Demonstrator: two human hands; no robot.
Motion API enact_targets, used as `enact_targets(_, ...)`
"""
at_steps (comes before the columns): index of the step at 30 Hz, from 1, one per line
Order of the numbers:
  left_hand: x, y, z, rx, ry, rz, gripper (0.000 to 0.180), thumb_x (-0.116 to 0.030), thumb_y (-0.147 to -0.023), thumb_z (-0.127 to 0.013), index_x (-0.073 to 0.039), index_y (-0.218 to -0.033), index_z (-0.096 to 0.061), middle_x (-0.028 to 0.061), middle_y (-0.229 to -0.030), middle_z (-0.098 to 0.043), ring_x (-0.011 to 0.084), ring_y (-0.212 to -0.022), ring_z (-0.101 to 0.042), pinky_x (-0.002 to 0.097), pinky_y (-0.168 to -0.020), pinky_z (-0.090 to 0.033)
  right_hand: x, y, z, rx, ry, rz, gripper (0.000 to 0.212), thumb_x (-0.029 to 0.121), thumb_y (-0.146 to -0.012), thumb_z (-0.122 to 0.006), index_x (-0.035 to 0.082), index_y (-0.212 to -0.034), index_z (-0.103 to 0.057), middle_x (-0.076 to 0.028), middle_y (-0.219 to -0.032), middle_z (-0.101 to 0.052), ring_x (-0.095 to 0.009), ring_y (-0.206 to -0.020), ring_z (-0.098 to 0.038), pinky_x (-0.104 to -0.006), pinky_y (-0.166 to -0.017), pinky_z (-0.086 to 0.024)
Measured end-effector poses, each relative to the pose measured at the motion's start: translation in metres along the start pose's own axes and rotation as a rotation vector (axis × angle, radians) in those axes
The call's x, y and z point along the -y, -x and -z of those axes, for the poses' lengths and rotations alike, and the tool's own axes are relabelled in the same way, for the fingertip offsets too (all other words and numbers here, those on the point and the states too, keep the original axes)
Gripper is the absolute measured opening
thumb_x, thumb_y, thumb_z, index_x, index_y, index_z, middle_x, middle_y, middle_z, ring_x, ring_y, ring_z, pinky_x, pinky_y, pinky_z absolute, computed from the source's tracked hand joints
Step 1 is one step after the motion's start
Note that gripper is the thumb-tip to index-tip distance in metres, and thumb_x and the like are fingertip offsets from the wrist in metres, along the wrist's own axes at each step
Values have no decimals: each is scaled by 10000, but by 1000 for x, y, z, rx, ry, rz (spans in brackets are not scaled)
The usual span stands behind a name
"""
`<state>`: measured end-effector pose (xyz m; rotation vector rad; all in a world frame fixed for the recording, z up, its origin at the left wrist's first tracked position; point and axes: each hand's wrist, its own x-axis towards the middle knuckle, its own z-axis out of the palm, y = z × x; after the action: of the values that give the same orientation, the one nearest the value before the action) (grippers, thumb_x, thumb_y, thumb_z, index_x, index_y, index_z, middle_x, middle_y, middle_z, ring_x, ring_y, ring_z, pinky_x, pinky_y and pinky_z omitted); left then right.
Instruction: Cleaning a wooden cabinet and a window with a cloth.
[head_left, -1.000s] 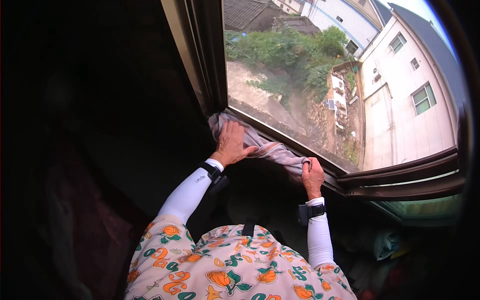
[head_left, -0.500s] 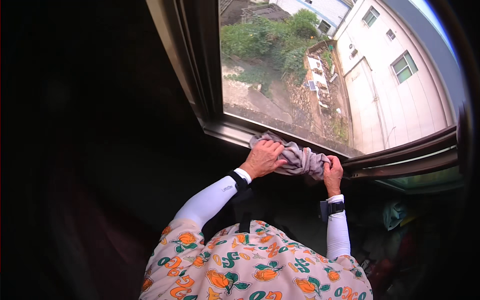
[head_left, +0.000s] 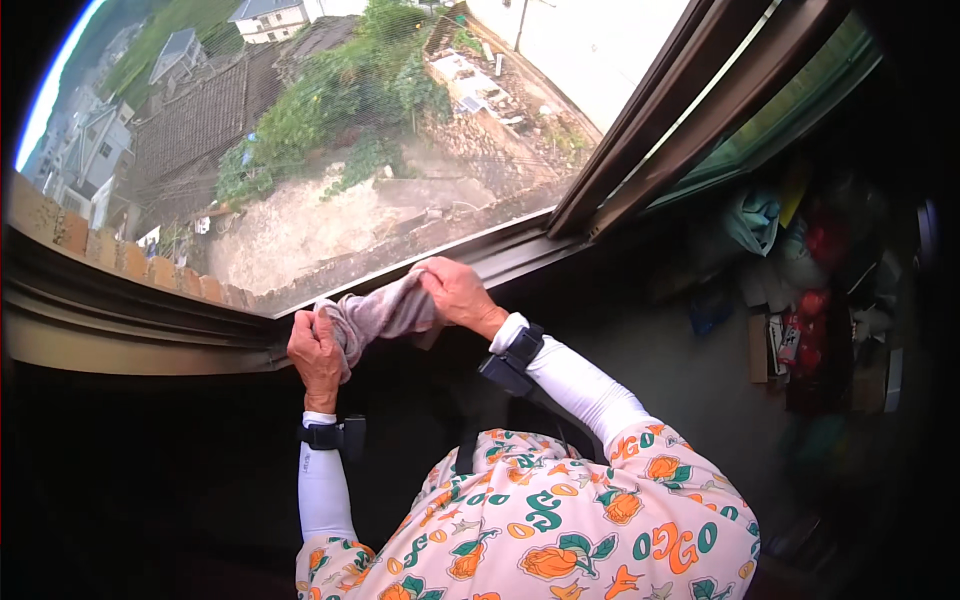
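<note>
A greyish-pink cloth is stretched between my two hands just above the window sill. My left hand grips its left end, close to the lower left corner of the window frame. The fingers of my right hand are closed round the other end, higher and to the right. Beneath and behind the cloth runs the metal window track. Part of the cloth's lower edge hangs loose between the hands.
A brown sliding window frame rises on the right. Beyond the window screen lie plants, rubble and roofs. Boxes and bags are piled on the floor at the right, in dim light.
My view has swung leftward along the window. The cloth, bunched on the sill before, is now pulled out between both hands. My right hand has gone from lower to higher than the left.
</note>
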<state>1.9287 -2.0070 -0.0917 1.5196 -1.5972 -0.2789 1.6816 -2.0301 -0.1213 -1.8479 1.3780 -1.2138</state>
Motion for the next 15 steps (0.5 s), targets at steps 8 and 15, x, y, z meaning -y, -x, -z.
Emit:
enact_targets(8,-112,-1,-47,308,220,-116,248,-180,-929,-616,-23,-757,-530,130,-626,-505,261,-537,-488,349,-518,-401,47,-2,207,-414,140,28,210,81,-898,-629,28,-1098,-592,-105,-971,-629,-199,-831,-641,-293,-755,-516)
enact_targets(15,-21,-3,-46,188,-286,-95,283,-253,-935,-594,-41,-753,-544,174,-678,-586,387,-630,-579,449,-552,-434,-58,61,159,-166,484,135,553,79,-789,-698,106,-1303,-495,-125,-1308,-500,-336,-1155,-529,-419,-984,-432)
